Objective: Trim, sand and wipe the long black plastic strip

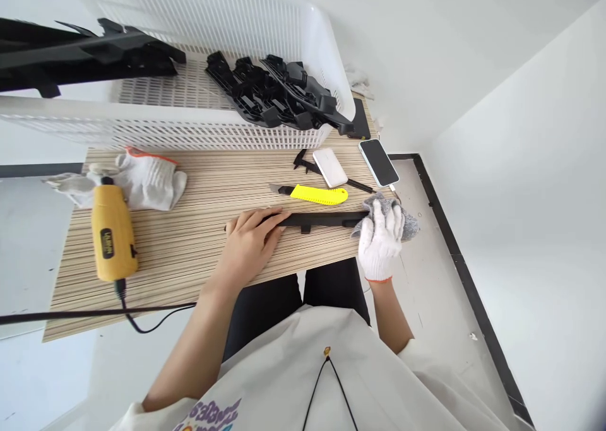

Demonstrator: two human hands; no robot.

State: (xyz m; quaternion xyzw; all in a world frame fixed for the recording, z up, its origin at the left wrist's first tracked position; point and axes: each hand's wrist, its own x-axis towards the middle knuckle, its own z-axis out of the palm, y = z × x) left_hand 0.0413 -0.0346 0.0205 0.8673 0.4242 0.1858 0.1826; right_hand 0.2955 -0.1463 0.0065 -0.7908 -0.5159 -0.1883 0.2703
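Note:
A long black plastic trim strip [326, 219] lies across the striped wooden table [203, 254] near its front edge. My bare left hand [250, 238] grips the strip's left end, fingers over the top and thumb along the near side. On its right end, my right hand [380, 242], in a white knit glove, presses a grey cloth [408, 224] with its fingers bent over it. Just beyond the strip sits a yellow utility knife [318, 195], its blade out and pointing left.
A white basket [165, 128] at the back holds several black plastic parts [279, 93]. On the left are a yellow heat gun [112, 232] with a cord and white gloves [151, 182]. A white power bank [330, 167], black caliper [303, 161] and phone [379, 162] lie rear right.

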